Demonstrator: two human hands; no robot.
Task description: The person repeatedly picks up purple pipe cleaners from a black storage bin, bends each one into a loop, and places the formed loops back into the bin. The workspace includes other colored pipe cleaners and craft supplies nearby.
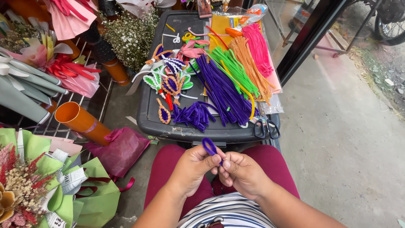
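Purple loop (209, 146) near tray edge (190, 134)

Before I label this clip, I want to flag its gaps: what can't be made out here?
- Head view: the ends of the purple fuzzy pipe-cleaner loop are hidden inside the fingers of the left hand and right hand.
- The black-handled scissors have their blades tucked under the purple pipe-cleaner pile.
- The dried-flower bouquet in green paper is cut off by the left edge.
- The wheel, top right, is cut by the frame.
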